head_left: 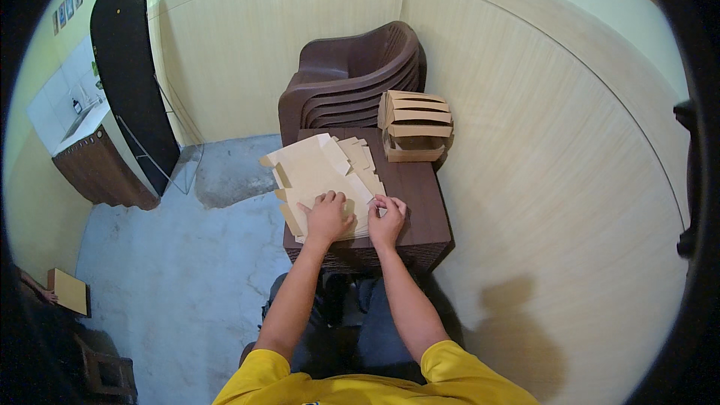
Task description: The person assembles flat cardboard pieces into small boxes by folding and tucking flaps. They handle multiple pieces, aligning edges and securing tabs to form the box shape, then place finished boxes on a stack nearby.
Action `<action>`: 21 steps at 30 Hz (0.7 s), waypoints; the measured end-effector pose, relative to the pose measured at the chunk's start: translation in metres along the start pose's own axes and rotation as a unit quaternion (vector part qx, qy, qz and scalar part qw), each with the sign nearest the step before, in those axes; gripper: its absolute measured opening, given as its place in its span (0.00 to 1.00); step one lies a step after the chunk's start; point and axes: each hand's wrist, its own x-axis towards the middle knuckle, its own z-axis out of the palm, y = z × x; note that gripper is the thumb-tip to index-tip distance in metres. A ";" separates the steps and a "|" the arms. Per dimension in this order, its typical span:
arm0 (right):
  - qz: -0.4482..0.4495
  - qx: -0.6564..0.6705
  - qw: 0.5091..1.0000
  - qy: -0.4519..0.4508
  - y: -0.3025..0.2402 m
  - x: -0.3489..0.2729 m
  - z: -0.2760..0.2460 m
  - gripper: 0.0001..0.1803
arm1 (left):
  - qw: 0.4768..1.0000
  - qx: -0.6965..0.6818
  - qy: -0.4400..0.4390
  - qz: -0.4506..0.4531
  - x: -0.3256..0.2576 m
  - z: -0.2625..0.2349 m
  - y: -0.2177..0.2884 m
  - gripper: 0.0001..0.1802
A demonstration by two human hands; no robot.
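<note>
Lying under spread left fingers (330, 198), the flat cardboard (307, 167) reaches curled right fingers (392, 205), their grip unclear.

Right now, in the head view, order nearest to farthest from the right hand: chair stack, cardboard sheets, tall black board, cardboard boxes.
1. Cardboard sheets: at the right hand, on the table.
2. Cardboard boxes: table's far right corner.
3. Chair stack: beyond the table.
4. Tall black board: far left.

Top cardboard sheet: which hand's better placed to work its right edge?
Probably the right hand: its fingers are curled at the right edge of the top cardboard sheet, while the left hand lies over it, farther from that edge.
</note>
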 end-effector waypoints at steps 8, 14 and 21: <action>-0.134 -0.078 0.988 0.000 -0.007 -0.012 -0.005 0.12 | 0.976 -0.148 0.140 0.070 -0.006 0.044 0.006 0.26; -0.167 -0.033 0.985 -0.017 -0.006 -0.011 -0.010 0.19 | 0.949 -0.287 0.109 0.065 -0.004 0.038 -0.008 0.21; -0.033 -0.062 0.997 -0.030 -0.006 -0.011 -0.009 0.22 | 0.952 -0.259 0.146 0.075 -0.009 0.041 -0.002 0.22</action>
